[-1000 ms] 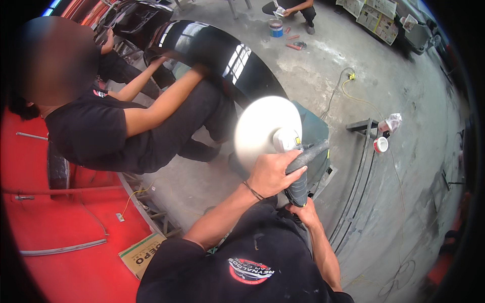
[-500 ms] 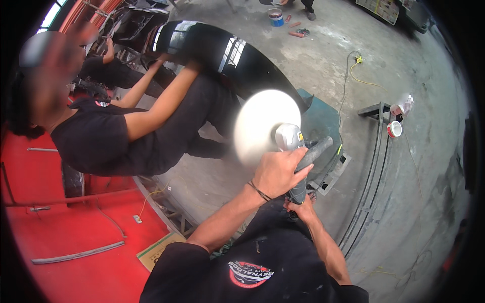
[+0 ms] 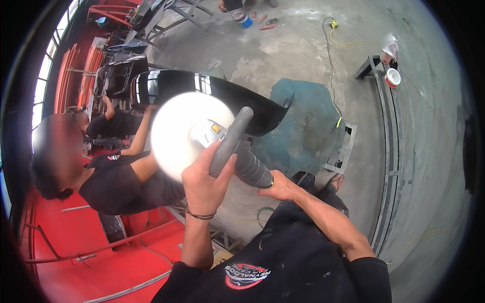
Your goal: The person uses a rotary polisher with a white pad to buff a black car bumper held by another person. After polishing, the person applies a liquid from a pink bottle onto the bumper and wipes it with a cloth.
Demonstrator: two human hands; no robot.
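Observation:
A polisher (image 3: pixel 248 164) with a large white round pad (image 3: pixel 174 134) is held in front of me. My left hand (image 3: pixel 206 183) is closed around its dark bar-shaped front handle, near the silver head. At the rear end of the black body, my right hand (image 3: pixel 281 187) is wrapped around the grip. Beyond the pad lies a glossy black curved car body panel (image 3: pixel 235 101). The pad covers part of this panel, and I cannot tell whether they touch. A co-worker's arm (image 3: pixel 144 136) reaches toward the panel's left side, the hand partly hidden.
A dark green sheet (image 3: pixel 308 116) lies on the concrete floor beyond the panel's tip. A cord (image 3: pixel 331 65) runs across the floor. To the right stands a long metal rail (image 3: pixel 389 166) with a white tub (image 3: pixel 392 78). Red surfaces (image 3: pixel 161 242) lie at lower left.
The polisher, with both my hands on it, has swung left, its pad now over the panel's left part and the co-worker's arm in view. My view has also shifted.

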